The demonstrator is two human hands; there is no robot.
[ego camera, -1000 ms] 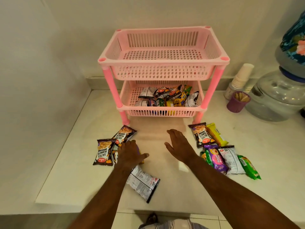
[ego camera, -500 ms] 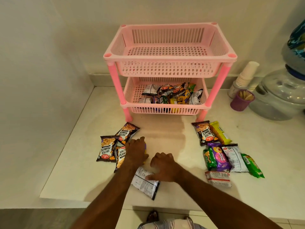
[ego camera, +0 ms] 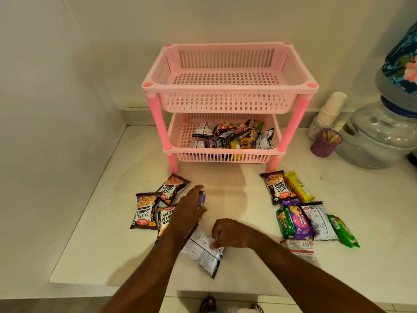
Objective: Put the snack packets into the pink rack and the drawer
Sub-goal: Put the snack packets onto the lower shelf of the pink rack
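The pink two-tier rack [ego camera: 230, 88] stands at the back of the counter. Its top basket holds nothing and its lower basket [ego camera: 223, 155] holds several snack packets [ego camera: 237, 135]. Three salted peanut packets [ego camera: 145, 210] lie front left. My left hand [ego camera: 188, 211] lies over that group and grips a purple and yellow packet [ego camera: 201, 199]. Right beside it, my right hand [ego camera: 228, 232] has its fingers curled and pinches the edge of a silver packet [ego camera: 203, 251] lying on the counter. Several more packets [ego camera: 300, 219] lie front right. No drawer is in view.
A purple cup of toothpicks [ego camera: 325, 143], a stack of paper cups [ego camera: 327, 114] and a large water dispenser bottle [ego camera: 381, 136] stand right of the rack. Walls close the left and back. The white counter's front edge [ego camera: 112, 286] is near my arms.
My right hand swung from the counter's middle back and left to the silver packet and closed on it. My left hand stayed on the left packets. The camera tilted slightly.
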